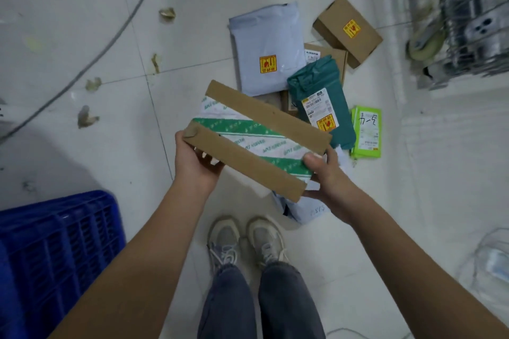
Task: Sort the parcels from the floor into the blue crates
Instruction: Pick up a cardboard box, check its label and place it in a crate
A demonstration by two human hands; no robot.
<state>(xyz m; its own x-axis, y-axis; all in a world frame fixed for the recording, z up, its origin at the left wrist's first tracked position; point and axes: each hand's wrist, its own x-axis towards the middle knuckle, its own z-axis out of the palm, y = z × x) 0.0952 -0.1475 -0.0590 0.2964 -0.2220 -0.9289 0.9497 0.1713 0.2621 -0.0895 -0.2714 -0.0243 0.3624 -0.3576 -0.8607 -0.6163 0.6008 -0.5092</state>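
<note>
cardboard box (256,140): both hands gripping its ends, left hand (192,162) nearer the blue crate (57,250), long axis pointing away from crate.

White tiled floor (82,22) with dark grout lines. A grey cable (110,38) curves from the top centre down to the left edge. Scraps of torn tape (86,117) dot the floor at left. A wire metal rack (468,16) fills the upper right corner. Grey sneakers (245,239) and blue jeans (259,303) show at bottom centre.
</note>
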